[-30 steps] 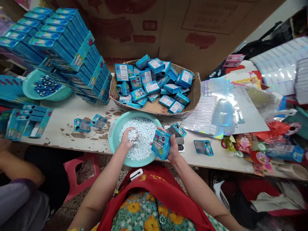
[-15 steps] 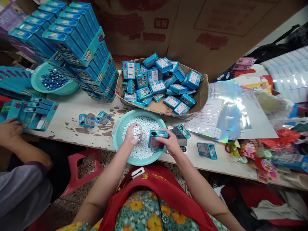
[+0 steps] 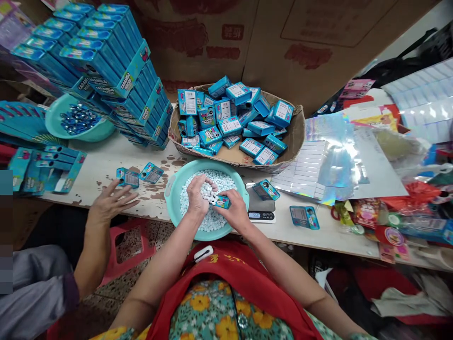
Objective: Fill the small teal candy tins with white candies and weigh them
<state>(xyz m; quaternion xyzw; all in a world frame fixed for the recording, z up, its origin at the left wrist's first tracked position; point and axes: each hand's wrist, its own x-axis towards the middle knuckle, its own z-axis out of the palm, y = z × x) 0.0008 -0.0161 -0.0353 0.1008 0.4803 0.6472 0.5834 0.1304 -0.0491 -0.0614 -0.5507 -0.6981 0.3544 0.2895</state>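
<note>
Over a turquoise basin [image 3: 171, 198] of small round white candies [image 3: 201, 225], my left hand [image 3: 198, 197] is cupped around a heap of the same candies [image 3: 208, 191]. My right hand [image 3: 236, 211] grips a small blue candy box [image 3: 222, 202], its top turned toward the left hand. Candies lie at the box's opening, and the fingers hide part of it. Just right of the basin sits a digital scale [image 3: 261, 216] with a lit display, and another blue box [image 3: 266, 190] rests on it.
Behind the basin, a cut-down carton [image 3: 300, 137] holds many blue boxes. Stacked display trays [image 3: 130, 80] of boxes rise at left. A co-worker's hand [image 3: 112, 200] reaches toward two boxes [image 3: 128, 178] on the table. One box [image 3: 304, 217] lies right of the scale, near shiny sheets [image 3: 339, 156].
My right hand has brought the box left and tilted it against my cupped left hand. The scale's display is uncovered. The co-worker's hand has moved right toward the two loose boxes.
</note>
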